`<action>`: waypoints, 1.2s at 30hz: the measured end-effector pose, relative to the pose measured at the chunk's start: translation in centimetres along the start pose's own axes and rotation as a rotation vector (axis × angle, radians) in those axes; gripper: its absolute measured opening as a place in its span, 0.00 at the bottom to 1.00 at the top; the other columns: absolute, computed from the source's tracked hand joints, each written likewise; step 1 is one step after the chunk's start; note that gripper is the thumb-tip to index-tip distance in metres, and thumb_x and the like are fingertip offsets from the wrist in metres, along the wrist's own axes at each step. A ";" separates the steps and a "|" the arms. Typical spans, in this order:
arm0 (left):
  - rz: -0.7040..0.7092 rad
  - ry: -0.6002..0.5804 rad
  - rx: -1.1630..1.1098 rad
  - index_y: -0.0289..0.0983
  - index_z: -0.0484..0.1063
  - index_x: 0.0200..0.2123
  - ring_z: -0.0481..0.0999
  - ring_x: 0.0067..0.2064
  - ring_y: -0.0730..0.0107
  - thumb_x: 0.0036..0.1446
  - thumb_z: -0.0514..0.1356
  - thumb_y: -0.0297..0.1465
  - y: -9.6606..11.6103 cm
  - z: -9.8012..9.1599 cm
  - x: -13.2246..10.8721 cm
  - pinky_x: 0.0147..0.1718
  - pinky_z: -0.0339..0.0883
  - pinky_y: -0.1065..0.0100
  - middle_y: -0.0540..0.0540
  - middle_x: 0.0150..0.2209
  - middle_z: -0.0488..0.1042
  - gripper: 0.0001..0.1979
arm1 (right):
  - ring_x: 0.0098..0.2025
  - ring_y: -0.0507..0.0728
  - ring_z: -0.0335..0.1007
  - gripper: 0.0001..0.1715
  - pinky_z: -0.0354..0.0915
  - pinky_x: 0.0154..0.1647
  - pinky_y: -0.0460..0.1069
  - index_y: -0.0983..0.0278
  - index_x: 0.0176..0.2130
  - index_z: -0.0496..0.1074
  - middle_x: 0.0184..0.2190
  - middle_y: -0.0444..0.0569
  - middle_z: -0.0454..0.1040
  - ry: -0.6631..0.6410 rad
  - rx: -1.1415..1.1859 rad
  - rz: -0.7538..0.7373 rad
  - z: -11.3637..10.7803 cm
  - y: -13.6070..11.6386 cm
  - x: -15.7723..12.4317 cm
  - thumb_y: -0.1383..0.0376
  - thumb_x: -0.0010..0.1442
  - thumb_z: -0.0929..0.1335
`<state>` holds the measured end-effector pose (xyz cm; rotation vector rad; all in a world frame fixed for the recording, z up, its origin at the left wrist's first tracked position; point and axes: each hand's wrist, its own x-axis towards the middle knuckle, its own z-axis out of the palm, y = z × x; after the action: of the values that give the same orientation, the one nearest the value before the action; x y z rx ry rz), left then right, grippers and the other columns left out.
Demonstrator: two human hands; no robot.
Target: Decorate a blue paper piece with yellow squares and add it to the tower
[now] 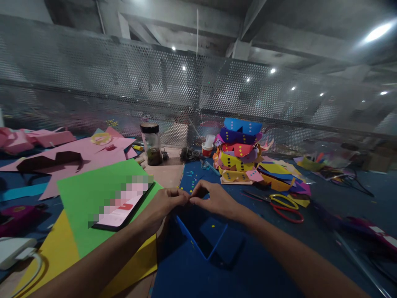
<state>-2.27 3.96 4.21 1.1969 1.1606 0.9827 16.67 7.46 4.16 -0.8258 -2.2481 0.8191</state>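
Fingertips of left hand and right hand pressed together, contents indiscernible, near a blue paper band that a lowered right forearm risked crushing.

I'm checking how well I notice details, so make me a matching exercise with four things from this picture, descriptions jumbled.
Things
1. Phone
2. Scissors
3. Jar
4. Piece just below the left hand and right hand

Descriptions
A. Dark-topped
B. Blue, with a V-shaped edge
C. Lying on green paper
D. Red and yellow at one end

Pairs: 1-C, 2-D, 3-A, 4-B
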 end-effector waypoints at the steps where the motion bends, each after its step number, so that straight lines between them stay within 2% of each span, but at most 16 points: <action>1: 0.004 -0.001 -0.001 0.36 0.76 0.24 0.69 0.28 0.71 0.44 0.65 0.34 0.0 0.0 0.0 0.27 0.57 0.72 0.50 0.23 0.74 0.07 | 0.37 0.53 0.73 0.09 0.65 0.37 0.46 0.64 0.40 0.71 0.34 0.45 0.76 -0.007 0.030 0.038 0.0 0.0 0.0 0.62 0.59 0.69; 9: 0.027 -0.005 0.011 0.34 0.77 0.25 0.71 0.30 0.70 0.44 0.64 0.32 0.2 0.1 -0.1 0.29 0.61 0.71 0.48 0.25 0.76 0.06 | 0.36 0.53 0.74 0.08 0.64 0.36 0.46 0.63 0.38 0.75 0.33 0.46 0.79 0.014 -0.029 0.106 -0.3 0.1 0.1 0.61 0.59 0.69; 15: 0.021 0.043 0.013 0.36 0.72 0.28 0.73 0.29 0.68 0.41 0.65 0.32 0.0 0.1 0.4 0.27 0.60 0.71 0.47 0.26 0.77 0.08 | 0.35 0.53 0.73 0.07 0.63 0.36 0.46 0.64 0.36 0.75 0.32 0.45 0.78 0.016 -0.030 0.103 -0.3 0.0 0.1 0.63 0.59 0.69; 20: 0.029 -0.004 0.035 0.36 0.72 0.25 0.72 0.29 0.69 0.40 0.64 0.32 0.0 0.3 0.3 0.26 0.59 0.72 0.48 0.25 0.76 0.07 | 0.34 0.52 0.72 0.04 0.63 0.36 0.45 0.63 0.36 0.73 0.31 0.43 0.76 -0.037 0.018 0.076 -0.4 0.1 0.1 0.66 0.59 0.68; 26: 0.033 -0.027 0.062 0.35 0.73 0.23 0.69 0.26 0.73 0.41 0.62 0.31 0.3 0.5 0.1 0.25 0.56 0.73 0.51 0.21 0.72 0.05 | 0.32 0.51 0.68 0.02 0.62 0.35 0.44 0.64 0.34 0.71 0.29 0.41 0.73 -0.030 0.014 0.061 -0.4 -0.1 0.1 0.68 0.57 0.67; 36: 0.050 -0.058 0.127 0.35 0.72 0.22 0.65 0.23 0.75 0.42 0.63 0.31 -0.2 0.2 0.3 0.23 0.52 0.73 0.53 0.20 0.71 0.04 | 0.34 0.51 0.68 0.05 0.62 0.37 0.45 0.64 0.37 0.71 0.32 0.41 0.73 -0.162 0.054 0.050 -0.8 -0.3 0.0 0.67 0.58 0.66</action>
<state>-2.05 4.18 4.00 1.3528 1.1664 0.9160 17.12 7.53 4.88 -0.8196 -2.3416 0.9980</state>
